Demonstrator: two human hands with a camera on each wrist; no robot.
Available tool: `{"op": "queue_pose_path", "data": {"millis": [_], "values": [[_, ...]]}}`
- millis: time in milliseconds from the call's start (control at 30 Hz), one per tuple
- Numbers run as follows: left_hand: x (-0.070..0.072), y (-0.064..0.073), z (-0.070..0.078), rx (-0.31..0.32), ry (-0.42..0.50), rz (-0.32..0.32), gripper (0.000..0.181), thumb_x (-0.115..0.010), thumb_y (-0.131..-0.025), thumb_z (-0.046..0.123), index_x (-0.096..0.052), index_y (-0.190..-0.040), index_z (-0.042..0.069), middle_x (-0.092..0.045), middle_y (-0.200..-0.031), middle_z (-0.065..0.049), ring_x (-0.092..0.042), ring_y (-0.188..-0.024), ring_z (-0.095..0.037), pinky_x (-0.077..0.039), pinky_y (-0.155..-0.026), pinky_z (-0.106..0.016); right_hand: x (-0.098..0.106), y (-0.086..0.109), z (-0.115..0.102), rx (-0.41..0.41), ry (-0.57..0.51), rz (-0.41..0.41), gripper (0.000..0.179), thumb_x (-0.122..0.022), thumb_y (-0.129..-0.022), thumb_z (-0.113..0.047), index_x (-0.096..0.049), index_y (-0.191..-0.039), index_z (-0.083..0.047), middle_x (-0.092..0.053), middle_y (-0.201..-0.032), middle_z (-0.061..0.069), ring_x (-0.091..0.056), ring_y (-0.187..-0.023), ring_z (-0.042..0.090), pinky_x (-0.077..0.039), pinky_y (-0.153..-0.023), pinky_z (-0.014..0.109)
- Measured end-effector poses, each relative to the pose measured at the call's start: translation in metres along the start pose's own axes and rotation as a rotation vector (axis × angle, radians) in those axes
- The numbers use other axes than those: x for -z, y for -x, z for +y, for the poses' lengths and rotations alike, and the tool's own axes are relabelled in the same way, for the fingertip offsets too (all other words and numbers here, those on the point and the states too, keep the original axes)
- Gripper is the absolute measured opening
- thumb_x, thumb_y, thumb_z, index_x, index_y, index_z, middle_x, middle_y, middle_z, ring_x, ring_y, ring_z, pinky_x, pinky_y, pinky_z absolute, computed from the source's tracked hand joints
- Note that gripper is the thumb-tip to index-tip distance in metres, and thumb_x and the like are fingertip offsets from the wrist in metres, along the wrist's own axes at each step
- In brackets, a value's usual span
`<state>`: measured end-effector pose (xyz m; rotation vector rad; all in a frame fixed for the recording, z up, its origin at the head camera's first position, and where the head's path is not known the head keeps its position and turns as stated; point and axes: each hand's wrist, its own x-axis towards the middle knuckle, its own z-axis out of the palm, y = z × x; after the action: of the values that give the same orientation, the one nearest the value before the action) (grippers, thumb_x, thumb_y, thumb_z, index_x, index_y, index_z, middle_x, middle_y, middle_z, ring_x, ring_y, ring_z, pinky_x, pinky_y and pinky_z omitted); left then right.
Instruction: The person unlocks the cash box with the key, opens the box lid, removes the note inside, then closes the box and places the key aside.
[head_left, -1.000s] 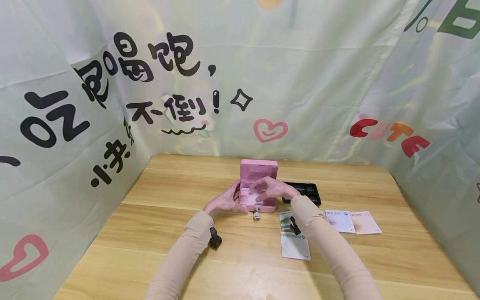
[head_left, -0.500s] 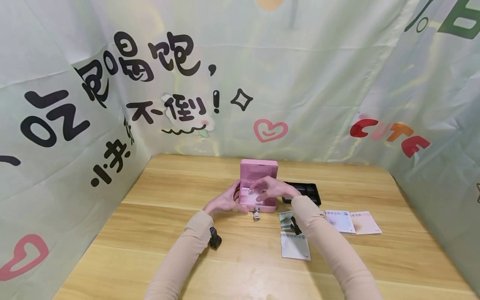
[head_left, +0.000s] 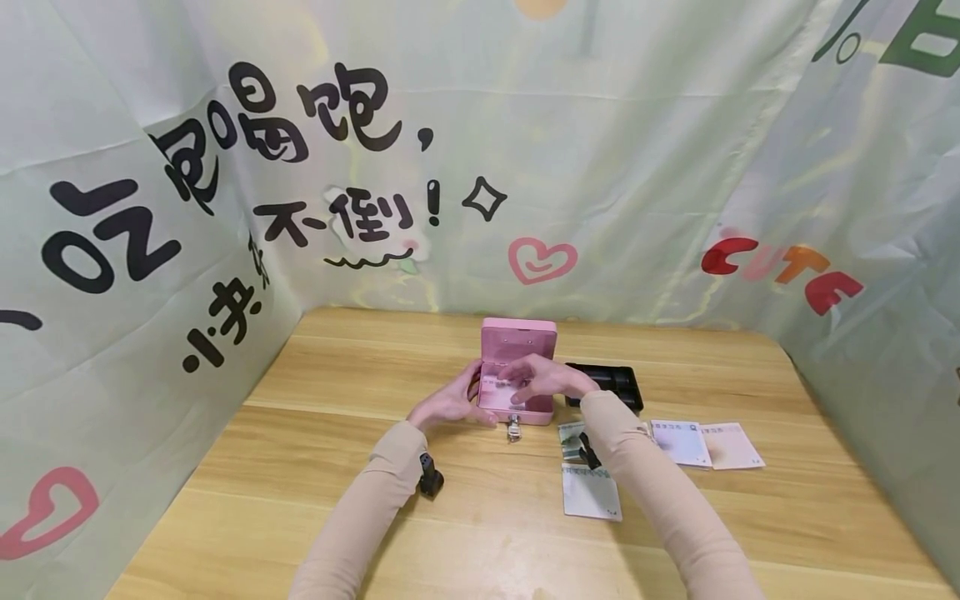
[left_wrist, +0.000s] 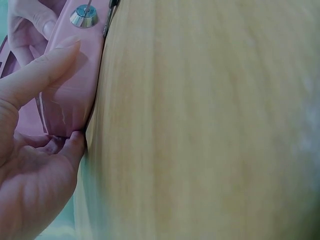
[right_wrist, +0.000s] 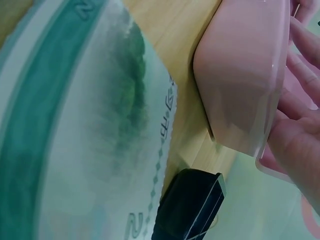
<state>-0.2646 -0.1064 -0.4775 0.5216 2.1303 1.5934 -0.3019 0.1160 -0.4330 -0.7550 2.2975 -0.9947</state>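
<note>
A pink cash box (head_left: 517,340) stands with its lid raised, and a key sits in its front lock (left_wrist: 84,16). My left hand (head_left: 447,402) grips the box's left front corner, thumb on the front wall and fingers round the side. Inside lies a pinkish banknote-like slip (head_left: 492,392). Over that slip, my right hand (head_left: 547,377) reaches into the box, its fingers spread and slightly bent. In the right wrist view, the fingers (right_wrist: 306,75) pass over the box's rim and their tips are partly hidden.
Right of the box lies a black compartment tray (head_left: 622,385). Nearer are a green slip (head_left: 570,442) and a pale one (head_left: 590,492). Beyond the right forearm lie a bluish stack (head_left: 681,443) and a pinkish slip (head_left: 732,446). Printed cloth (head_left: 637,167) surrounds the table.
</note>
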Motion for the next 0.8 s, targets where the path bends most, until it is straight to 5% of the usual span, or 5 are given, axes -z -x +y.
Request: {"op": "queue_pose_path", "data": {"millis": [267,800], "values": [[0.0006,0.0003,0.0005,-0.009,0.003,-0.006,0.118,-0.079,-0.078,-0.004,0.004,-0.162,0.006,0.0,-0.17,-0.02,-0.009,-0.158,-0.035,-0.012,-0.132,-0.045,-0.001,0.0004,-0.0005,0.007,-0.005,0.027,0.049,-0.071,-0.087,-0.001,-0.059,-0.134,0.005,-0.059,-0.14,0.025,-0.06,-0.125,0.036,-0.055,-0.107,0.046],[0.0009,0.001,-0.0006,-0.038,-0.009,-0.01,0.116,-0.079,-0.078,-0.004,0.001,-0.161,0.003,-0.008,-0.169,-0.023,-0.011,-0.158,-0.036,-0.012,-0.132,-0.047,-0.0043,-0.0036,0.0021,0.048,-0.014,0.219,0.037,-0.074,-0.079,0.009,-0.069,-0.115,0.005,-0.072,-0.112,0.022,-0.068,-0.095,0.025,-0.059,-0.084,0.029]]}}
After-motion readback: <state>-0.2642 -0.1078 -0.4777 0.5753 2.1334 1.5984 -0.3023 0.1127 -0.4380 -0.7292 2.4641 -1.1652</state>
